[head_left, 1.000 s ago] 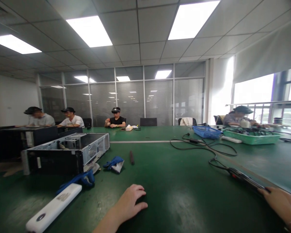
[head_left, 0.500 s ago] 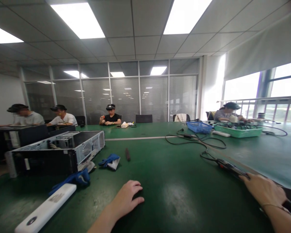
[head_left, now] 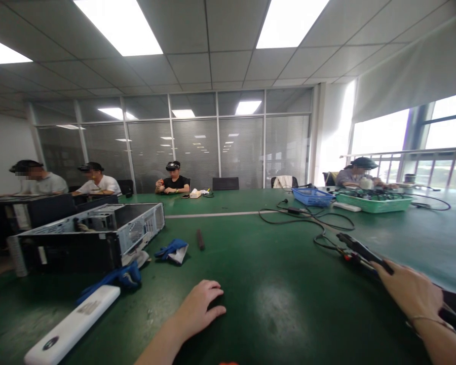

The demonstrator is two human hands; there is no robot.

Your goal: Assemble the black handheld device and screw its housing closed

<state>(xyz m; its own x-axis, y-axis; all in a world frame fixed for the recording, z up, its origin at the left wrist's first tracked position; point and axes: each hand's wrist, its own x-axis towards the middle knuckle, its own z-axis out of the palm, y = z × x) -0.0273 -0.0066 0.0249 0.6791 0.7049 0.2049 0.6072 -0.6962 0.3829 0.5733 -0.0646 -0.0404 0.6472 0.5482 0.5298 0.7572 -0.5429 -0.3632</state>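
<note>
My left hand (head_left: 199,304) rests on the green table (head_left: 247,263), fingers slightly curled and thumb apart, holding nothing. At the right, my right hand (head_left: 412,291) is closed around the near part of a long black tool (head_left: 363,249); its exact kind I cannot make out. The tool's far end is raised and points away from me. Below it lies a dark bar with a red part (head_left: 347,257) and a black cable (head_left: 319,242) by it. More black items under my right wrist are partly hidden.
An open computer case (head_left: 79,253) stands at the left, with blue-and-grey gloves (head_left: 173,251) and a white bar-shaped device (head_left: 74,322) nearby. A brown stick (head_left: 200,240) lies ahead. Blue (head_left: 313,197) and green baskets (head_left: 387,204) stand back right. Several people sit around the table.
My view has turned slightly right. My right hand has lifted the black tool's far end away from the bar with the red part. My left hand has stayed on the table.
</note>
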